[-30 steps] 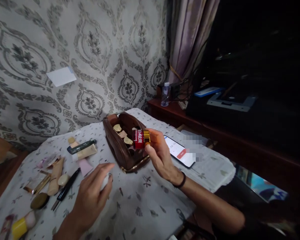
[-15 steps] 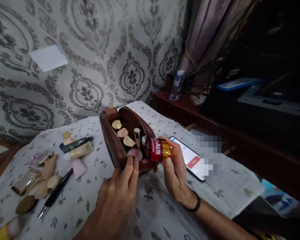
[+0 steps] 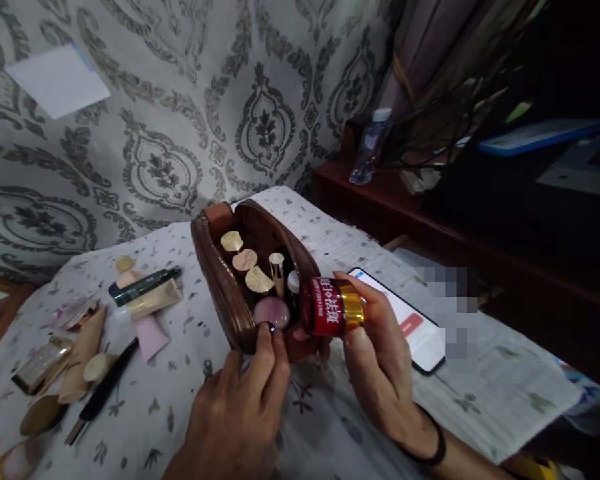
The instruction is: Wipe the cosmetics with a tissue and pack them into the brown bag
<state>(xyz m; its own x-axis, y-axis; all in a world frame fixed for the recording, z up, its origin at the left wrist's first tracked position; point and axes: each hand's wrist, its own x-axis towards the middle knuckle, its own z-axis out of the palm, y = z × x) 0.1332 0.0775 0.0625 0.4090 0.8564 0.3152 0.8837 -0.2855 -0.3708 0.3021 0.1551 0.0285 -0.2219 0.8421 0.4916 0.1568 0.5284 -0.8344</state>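
Note:
My right hand point(image 3: 380, 360) grips a dark red cream jar point(image 3: 325, 308) by its gold lid, tilted sideways at the near right rim of a brown cosmetic bag point(image 3: 215, 287). White lettering covers the jar's label. At the near end of the bag, my left hand point(image 3: 240, 400) is closed on the rim, its thumb hidden. The bag stands unzipped. Inside are several items with gold or pinkish round tops, a slim gold-capped tube point(image 3: 277, 270), a white-capped item point(image 3: 294, 281) and a shiny pink round piece point(image 3: 271, 312).
Left of the bag lie a green tube point(image 3: 147, 285), a cream tube point(image 3: 153, 301), a black brush-like stick point(image 3: 105, 390), a beige tube point(image 3: 84, 353) and other cosmetics. A lit phone point(image 3: 405, 320) rests on the right. Farther back, a plastic bottle point(image 3: 371, 150) stands on a dark red ledge.
The view has shifted and come closer to the bag. The jar remains in my right hand, now slightly farther right of the opening. My left hand stays at the near rim.

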